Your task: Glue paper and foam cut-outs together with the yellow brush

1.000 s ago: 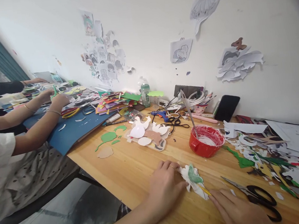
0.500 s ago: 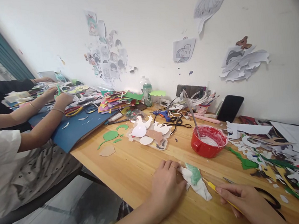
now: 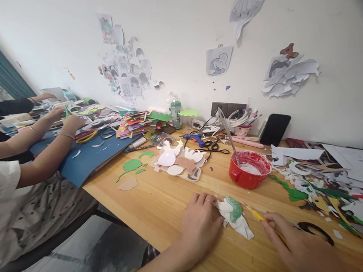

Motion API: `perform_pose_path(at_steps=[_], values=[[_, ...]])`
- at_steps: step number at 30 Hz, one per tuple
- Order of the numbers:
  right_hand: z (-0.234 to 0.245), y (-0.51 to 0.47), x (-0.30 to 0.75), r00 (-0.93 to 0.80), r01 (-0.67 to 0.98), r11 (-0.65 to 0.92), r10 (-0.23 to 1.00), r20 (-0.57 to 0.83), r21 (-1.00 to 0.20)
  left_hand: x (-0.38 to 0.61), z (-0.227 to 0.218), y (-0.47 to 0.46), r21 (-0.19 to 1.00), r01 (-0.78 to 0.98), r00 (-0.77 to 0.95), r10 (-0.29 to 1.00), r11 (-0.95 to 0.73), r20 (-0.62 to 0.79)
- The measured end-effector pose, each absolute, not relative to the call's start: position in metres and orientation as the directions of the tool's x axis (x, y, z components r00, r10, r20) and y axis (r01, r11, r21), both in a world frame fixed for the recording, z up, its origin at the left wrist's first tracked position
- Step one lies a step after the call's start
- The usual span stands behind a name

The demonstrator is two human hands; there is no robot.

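Note:
My left hand point(image 3: 200, 219) rests on the wooden table, its curled fingers gripping the edge of a crumpled white tissue point(image 3: 241, 227). On the tissue lies a green patch or piece point(image 3: 235, 209); whether it is paper or paint I cannot tell. My right hand point(image 3: 294, 240) is closed round a slim yellow tool with a thin pointed tip point(image 3: 258, 216), which looks like a craft knife. Its tip is beside the tissue, a little apart from it. Black-handled scissors point(image 3: 317, 230) lie partly hidden behind my right hand.
A red pot point(image 3: 246, 181) with white residue and a stirring stick stands ahead. Paper cut-outs point(image 3: 177, 162) lie on a clear tray, with green pieces point(image 3: 129, 166) nearby. Paper scraps point(image 3: 329, 203) cover the right. At left, a co-worker's hands point(image 3: 71, 123) hold green-handled scissors over a blue board point(image 3: 87, 158).
My right hand has shifted slightly, and the yellow tool's tip has risen and moved a little left. My left hand keeps its hold on the tissue. The whole view has drifted slightly.

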State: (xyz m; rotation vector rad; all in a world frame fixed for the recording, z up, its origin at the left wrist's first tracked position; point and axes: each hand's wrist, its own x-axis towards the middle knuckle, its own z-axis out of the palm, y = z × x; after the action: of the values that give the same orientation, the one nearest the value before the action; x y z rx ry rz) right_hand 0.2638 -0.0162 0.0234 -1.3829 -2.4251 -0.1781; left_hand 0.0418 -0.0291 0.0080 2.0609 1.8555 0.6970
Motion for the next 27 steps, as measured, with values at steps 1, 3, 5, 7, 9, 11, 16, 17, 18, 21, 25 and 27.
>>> perform_pose_path(at_steps=[1,3,5,7,9,11,16,17,18,21,25,27], values=[[0.021,-0.017,0.259,-0.484,0.845,0.535,0.781,0.395,-0.024,0.042,0.008,-0.029,0.510,0.849,0.060,0.984,-0.140,0.171],[0.017,-0.018,0.250,-0.516,0.820,0.571,0.707,0.483,0.041,0.042,0.007,-0.029,0.505,0.850,0.061,0.982,-0.146,0.181],[0.012,-0.017,0.244,-0.573,0.775,0.624,0.625,0.531,0.102,0.042,0.006,-0.029,0.502,0.852,0.064,0.981,-0.148,0.182],[0.006,-0.015,0.244,-0.645,0.720,0.676,0.569,0.510,0.155,0.042,0.007,-0.029,0.505,0.850,0.065,0.982,-0.149,0.180],[-0.001,-0.012,0.245,-0.705,0.674,0.714,0.547,0.452,0.188,0.041,0.007,-0.029,0.511,0.847,0.064,0.982,-0.146,0.175],[-0.007,-0.011,0.248,-0.721,0.668,0.719,0.563,0.404,0.192,0.041,0.007,-0.029,0.514,0.846,0.062,0.983,-0.144,0.173],[0.002,-0.010,0.249,-0.685,0.703,0.698,0.615,0.391,0.133,0.042,0.007,-0.029,0.502,0.852,0.059,0.981,-0.146,0.185],[0.005,-0.010,0.249,-0.670,0.710,0.694,0.614,0.416,0.118,0.042,0.007,-0.029,0.495,0.856,0.060,0.980,-0.147,0.188],[0.008,-0.010,0.248,-0.650,0.721,0.684,0.617,0.444,0.106,0.042,0.007,-0.029,0.488,0.860,0.059,0.979,-0.148,0.193],[0.010,-0.010,0.244,-0.597,0.763,0.639,0.638,0.487,0.097,0.043,0.007,-0.029,0.473,0.868,0.059,0.976,-0.153,0.208],[0.005,-0.008,0.238,-0.621,0.758,0.646,0.668,0.409,0.096,0.042,0.006,-0.030,0.474,0.867,0.061,0.977,-0.154,0.206],[0.004,-0.008,0.238,-0.595,0.773,0.632,0.685,0.421,0.063,0.042,0.005,-0.030,0.475,0.866,0.062,0.977,-0.155,0.205]])
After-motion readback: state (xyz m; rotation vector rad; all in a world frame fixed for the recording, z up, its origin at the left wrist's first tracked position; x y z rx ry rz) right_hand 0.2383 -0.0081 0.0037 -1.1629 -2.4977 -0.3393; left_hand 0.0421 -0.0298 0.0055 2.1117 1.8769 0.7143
